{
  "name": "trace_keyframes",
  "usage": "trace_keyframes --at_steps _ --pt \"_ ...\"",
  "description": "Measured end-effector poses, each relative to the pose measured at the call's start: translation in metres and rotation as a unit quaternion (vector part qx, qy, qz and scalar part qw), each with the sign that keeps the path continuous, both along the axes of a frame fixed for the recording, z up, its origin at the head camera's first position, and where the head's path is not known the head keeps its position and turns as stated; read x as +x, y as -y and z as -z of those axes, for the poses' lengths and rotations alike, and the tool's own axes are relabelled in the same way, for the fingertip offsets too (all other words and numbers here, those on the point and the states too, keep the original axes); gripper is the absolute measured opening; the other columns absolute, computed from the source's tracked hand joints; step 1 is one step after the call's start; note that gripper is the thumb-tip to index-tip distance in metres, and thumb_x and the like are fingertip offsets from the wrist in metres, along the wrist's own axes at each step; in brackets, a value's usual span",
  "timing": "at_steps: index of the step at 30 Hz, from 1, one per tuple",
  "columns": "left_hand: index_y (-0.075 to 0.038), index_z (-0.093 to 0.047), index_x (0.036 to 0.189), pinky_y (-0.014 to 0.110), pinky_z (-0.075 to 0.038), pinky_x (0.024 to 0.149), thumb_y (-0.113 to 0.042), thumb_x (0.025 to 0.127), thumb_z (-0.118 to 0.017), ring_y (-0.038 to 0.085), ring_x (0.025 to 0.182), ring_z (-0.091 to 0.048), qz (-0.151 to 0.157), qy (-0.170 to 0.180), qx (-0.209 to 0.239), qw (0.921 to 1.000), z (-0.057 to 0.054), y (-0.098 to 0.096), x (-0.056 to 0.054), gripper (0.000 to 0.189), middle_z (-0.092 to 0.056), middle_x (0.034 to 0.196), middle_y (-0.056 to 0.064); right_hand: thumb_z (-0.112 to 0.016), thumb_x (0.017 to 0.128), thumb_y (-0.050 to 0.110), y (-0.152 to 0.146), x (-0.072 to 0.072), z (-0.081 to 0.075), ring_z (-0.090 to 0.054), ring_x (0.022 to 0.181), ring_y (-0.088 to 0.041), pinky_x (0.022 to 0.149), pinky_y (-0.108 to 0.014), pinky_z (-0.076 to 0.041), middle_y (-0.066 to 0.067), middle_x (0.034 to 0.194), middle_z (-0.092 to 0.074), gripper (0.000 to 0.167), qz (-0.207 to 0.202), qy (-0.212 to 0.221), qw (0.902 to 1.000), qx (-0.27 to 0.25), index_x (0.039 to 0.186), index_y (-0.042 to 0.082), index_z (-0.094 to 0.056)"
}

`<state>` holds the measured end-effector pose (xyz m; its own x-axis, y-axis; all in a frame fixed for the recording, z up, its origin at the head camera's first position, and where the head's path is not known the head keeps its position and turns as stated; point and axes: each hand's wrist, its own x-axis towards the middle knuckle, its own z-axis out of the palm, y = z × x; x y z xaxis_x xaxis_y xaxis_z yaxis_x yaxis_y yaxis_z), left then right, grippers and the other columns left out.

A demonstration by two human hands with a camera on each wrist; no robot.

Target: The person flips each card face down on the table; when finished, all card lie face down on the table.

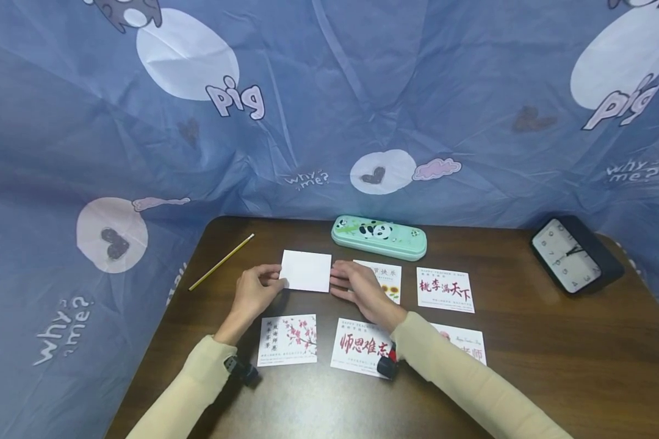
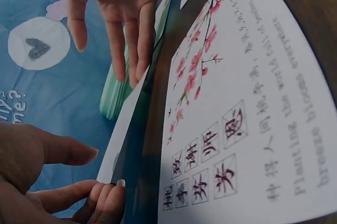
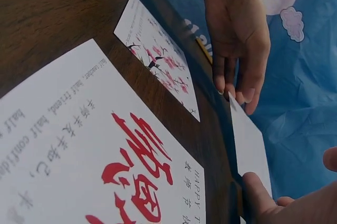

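Note:
A blank white card (image 1: 306,271) faces up between the two hands, near the back of the dark table. My left hand (image 1: 257,291) touches its left edge with the fingertips. In the left wrist view the thumb (image 2: 79,151) stands apart from the card. On the card's right edge rest the fingertips of my right hand (image 1: 365,289), its fingers fairly straight. The right hand partly covers a sunflower card (image 1: 391,286). Closer to me lie a blossom card (image 1: 288,340) and a card with red characters (image 1: 359,346), partly hidden by the right wrist.
Further right are another red-lettered card (image 1: 446,290) and a card (image 1: 469,342) half under the right sleeve. Behind them lies a green panda pencil case (image 1: 379,236). A pencil (image 1: 221,262) is at the left, a black clock (image 1: 573,255) at the right. Blue printed cloth hangs behind.

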<state>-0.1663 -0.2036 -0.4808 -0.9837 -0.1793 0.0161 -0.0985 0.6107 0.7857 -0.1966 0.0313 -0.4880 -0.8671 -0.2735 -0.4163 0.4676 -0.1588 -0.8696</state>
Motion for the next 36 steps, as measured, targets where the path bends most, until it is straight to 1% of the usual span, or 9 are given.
trace_keyframes --at_steps 5,12,15,20,25,28,30,33,36 --pt "0.000 -0.072 0.126 0.019 -0.053 0.070 -0.009 0.085 -0.080 0.033 0.096 -0.078 0.003 0.019 0.015 0.9997 0.002 0.001 0.000 0.042 -0.078 0.109 0.021 -0.041 0.111 0.018 -0.002 0.001 0.000 -0.056 0.140 -0.038 0.115 -0.045 -0.052 -0.024 0.153 -0.053 0.049 -0.007 -0.009 0.9999 -0.001 0.156 -0.001 -0.041" --pt "0.001 -0.069 0.130 0.019 -0.056 0.070 -0.009 0.087 -0.079 0.034 0.097 -0.076 0.002 0.029 0.026 0.9992 0.003 0.002 0.002 0.045 -0.077 0.112 0.022 -0.039 0.111 0.018 -0.004 0.001 0.000 -0.055 0.142 -0.039 0.116 -0.044 -0.051 -0.026 0.154 -0.052 0.050 -0.014 -0.013 0.9998 -0.008 0.156 -0.003 -0.038" --pt "0.001 -0.068 0.131 0.019 -0.056 0.066 -0.009 0.090 -0.075 0.030 0.092 -0.077 0.004 0.034 0.027 0.9991 0.004 0.002 0.004 0.042 -0.077 0.111 0.022 -0.039 0.111 0.019 -0.005 0.002 0.000 -0.055 0.142 -0.038 0.116 -0.043 -0.051 -0.025 0.154 -0.052 0.049 -0.014 -0.007 0.9998 -0.007 0.156 -0.002 -0.039" --pt "0.003 -0.064 0.134 0.021 -0.058 0.062 -0.013 0.095 -0.069 0.026 0.081 -0.077 -0.001 0.044 0.044 0.9981 0.005 0.002 0.005 0.043 -0.077 0.111 0.024 -0.042 0.110 0.018 -0.006 0.002 0.000 -0.055 0.142 -0.038 0.116 -0.043 -0.051 -0.025 0.153 -0.052 0.046 -0.012 -0.008 0.9999 -0.004 0.152 -0.002 -0.042" --pt "0.002 -0.061 0.138 0.022 -0.060 0.063 -0.017 0.097 -0.068 0.023 0.080 -0.077 -0.006 0.057 0.059 0.9966 0.005 0.002 0.004 0.047 -0.076 0.112 0.023 -0.041 0.110 0.019 -0.009 0.002 0.000 -0.054 0.142 -0.038 0.116 -0.044 -0.050 -0.025 0.154 -0.051 0.046 -0.018 -0.017 0.9997 0.004 0.151 -0.002 -0.043" --pt "0.001 -0.060 0.140 0.020 -0.057 0.062 -0.018 0.098 -0.068 0.025 0.081 -0.077 -0.003 0.051 0.050 0.9974 0.004 0.003 0.004 0.047 -0.076 0.114 0.023 -0.041 0.111 0.021 -0.012 0.004 -0.002 -0.052 0.144 -0.040 0.119 -0.045 -0.048 -0.027 0.155 -0.049 0.048 -0.027 -0.020 0.9994 -0.009 0.153 -0.003 -0.039" --pt "0.000 -0.060 0.140 0.019 -0.056 0.063 -0.018 0.098 -0.068 0.027 0.086 -0.076 -0.001 0.039 0.039 0.9985 0.003 0.002 0.004 0.047 -0.076 0.115 0.022 -0.041 0.111 0.023 -0.016 0.005 -0.003 -0.050 0.146 -0.041 0.121 -0.046 -0.046 -0.028 0.156 -0.047 0.050 -0.032 -0.022 0.9990 -0.021 0.154 -0.003 -0.037" --pt "-0.002 -0.061 0.139 0.021 -0.054 0.069 -0.018 0.098 -0.068 0.031 0.096 -0.075 0.001 0.016 0.025 0.9996 0.002 0.000 0.005 0.045 -0.076 0.116 0.020 -0.042 0.112 0.025 -0.023 0.006 -0.007 -0.047 0.148 -0.041 0.122 -0.046 -0.044 -0.027 0.158 -0.045 0.053 -0.041 -0.030 0.9983 -0.028 0.156 -0.003 -0.034" --pt "-0.003 -0.063 0.138 0.024 -0.055 0.076 -0.017 0.098 -0.069 0.032 0.103 -0.075 0.006 -0.002 0.026 0.9996 0.000 -0.006 0.003 0.043 -0.077 0.116 0.018 -0.038 0.113 0.026 -0.032 0.007 -0.013 -0.046 0.149 -0.041 0.123 -0.045 -0.043 -0.027 0.159 -0.044 0.052 -0.046 -0.039 0.9977 -0.032 0.157 -0.001 -0.032"
